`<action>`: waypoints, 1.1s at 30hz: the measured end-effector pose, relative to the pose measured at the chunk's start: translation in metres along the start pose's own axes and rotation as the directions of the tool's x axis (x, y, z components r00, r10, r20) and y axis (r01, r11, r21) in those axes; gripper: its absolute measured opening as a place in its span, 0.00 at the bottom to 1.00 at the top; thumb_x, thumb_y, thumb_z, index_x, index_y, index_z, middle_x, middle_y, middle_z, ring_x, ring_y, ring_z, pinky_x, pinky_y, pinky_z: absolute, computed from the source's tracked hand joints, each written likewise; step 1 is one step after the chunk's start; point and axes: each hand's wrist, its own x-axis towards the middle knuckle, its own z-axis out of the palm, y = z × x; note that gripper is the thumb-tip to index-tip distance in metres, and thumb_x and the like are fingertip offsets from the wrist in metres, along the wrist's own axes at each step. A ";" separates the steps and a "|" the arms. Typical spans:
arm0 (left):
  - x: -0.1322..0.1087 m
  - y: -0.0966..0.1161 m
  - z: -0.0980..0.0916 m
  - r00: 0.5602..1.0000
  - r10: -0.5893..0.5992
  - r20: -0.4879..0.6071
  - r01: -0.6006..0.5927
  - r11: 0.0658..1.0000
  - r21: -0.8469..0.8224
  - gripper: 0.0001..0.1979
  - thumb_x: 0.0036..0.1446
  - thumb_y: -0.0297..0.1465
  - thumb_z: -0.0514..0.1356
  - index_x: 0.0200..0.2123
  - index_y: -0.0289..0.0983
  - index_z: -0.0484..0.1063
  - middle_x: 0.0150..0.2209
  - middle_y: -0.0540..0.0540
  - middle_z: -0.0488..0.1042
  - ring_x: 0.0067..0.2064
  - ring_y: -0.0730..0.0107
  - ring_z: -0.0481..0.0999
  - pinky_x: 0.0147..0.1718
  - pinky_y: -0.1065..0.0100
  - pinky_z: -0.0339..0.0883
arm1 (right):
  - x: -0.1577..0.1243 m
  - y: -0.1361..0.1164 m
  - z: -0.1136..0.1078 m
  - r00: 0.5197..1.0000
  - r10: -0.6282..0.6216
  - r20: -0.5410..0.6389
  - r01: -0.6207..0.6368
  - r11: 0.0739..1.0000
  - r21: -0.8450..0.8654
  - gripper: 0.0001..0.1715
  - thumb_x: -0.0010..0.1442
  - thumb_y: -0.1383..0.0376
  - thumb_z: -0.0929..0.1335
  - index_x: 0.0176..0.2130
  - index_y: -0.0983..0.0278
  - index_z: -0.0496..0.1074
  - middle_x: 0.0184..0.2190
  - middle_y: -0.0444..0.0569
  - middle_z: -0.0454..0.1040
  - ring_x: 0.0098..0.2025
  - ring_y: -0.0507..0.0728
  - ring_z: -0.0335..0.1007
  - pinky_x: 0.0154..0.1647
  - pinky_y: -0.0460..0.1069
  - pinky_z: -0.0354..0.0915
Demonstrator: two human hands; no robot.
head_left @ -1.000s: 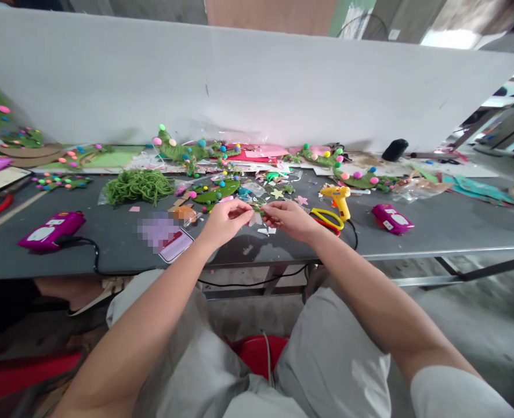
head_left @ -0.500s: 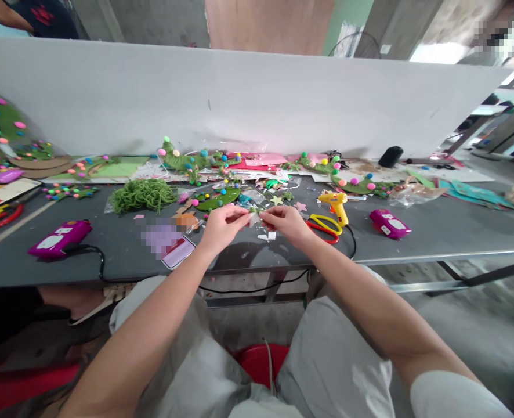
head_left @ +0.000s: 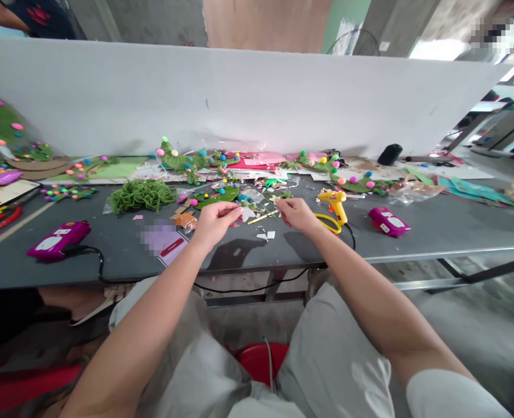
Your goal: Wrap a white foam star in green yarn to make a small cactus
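A small white flat cutout (head_left: 247, 214), its exact shape partly covered, is pinched between the thumb and fingers of my left hand (head_left: 217, 223). My right hand (head_left: 298, 215) is closed, with its fingertips on the edge of a pale yellow star (head_left: 275, 199). Between the two hands a thin yellow strip (head_left: 263, 217) lies on the table. White paper scraps (head_left: 270, 235) are just in front of it. A green felt leaf shape with pom-poms (head_left: 217, 197) lies behind my left hand.
To the right are a yellow glue gun (head_left: 336, 203), yellow-handled scissors (head_left: 329, 223) and a purple box (head_left: 388, 222). Left stand green yarn (head_left: 141, 196), a phone (head_left: 172, 249) and another purple device (head_left: 59, 241) with a cord. A white board (head_left: 257, 104) rises behind.
My hands have come apart. The right hand has let go near the white cutout and moved right to the pale star; the left keeps the cutout, slightly further left. The yellow strip now shows.
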 end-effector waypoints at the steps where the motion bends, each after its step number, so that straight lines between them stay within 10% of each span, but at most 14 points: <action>1: 0.001 0.002 -0.003 1.000 0.000 -0.003 0.000 1.000 0.007 0.24 0.51 0.47 0.71 0.43 0.33 0.81 0.38 0.39 0.84 0.39 0.57 0.83 0.36 0.62 0.77 | 0.000 0.000 -0.007 0.999 -0.019 -0.027 0.018 0.999 -0.033 0.26 0.64 0.50 0.66 0.21 0.61 0.63 0.15 0.40 0.61 0.19 0.49 0.58 0.24 0.48 0.57; 13: 0.004 0.014 -0.058 0.990 -0.090 0.112 0.065 0.975 0.214 0.19 0.45 0.43 0.74 0.35 0.36 0.82 0.32 0.41 0.84 0.31 0.62 0.81 0.32 0.64 0.76 | 0.003 0.015 -0.049 0.995 -0.026 -0.098 -0.016 0.917 -0.399 0.22 0.58 0.48 0.71 0.29 0.64 0.78 0.25 0.47 0.76 0.28 0.54 0.64 0.34 0.50 0.62; 25: -0.001 -0.013 -0.017 0.894 -0.246 0.375 0.173 0.961 0.216 0.21 0.37 0.42 0.77 0.31 0.35 0.80 0.29 0.40 0.84 0.30 0.58 0.83 0.37 0.57 0.79 | 0.020 0.032 0.004 1.000 0.021 -0.002 -0.018 0.754 -0.657 0.07 0.60 0.63 0.71 0.37 0.62 0.80 0.40 0.53 0.81 0.40 0.59 0.72 0.39 0.49 0.61; 33: -0.001 -0.019 -0.014 0.873 -0.226 0.431 0.140 0.965 0.222 0.17 0.39 0.41 0.76 0.30 0.38 0.80 0.28 0.42 0.83 0.29 0.60 0.83 0.34 0.60 0.78 | 0.019 0.018 -0.024 0.982 -0.043 -0.185 -0.078 0.796 -0.600 0.16 0.68 0.61 0.60 0.34 0.64 0.72 0.32 0.50 0.76 0.34 0.55 0.66 0.34 0.48 0.57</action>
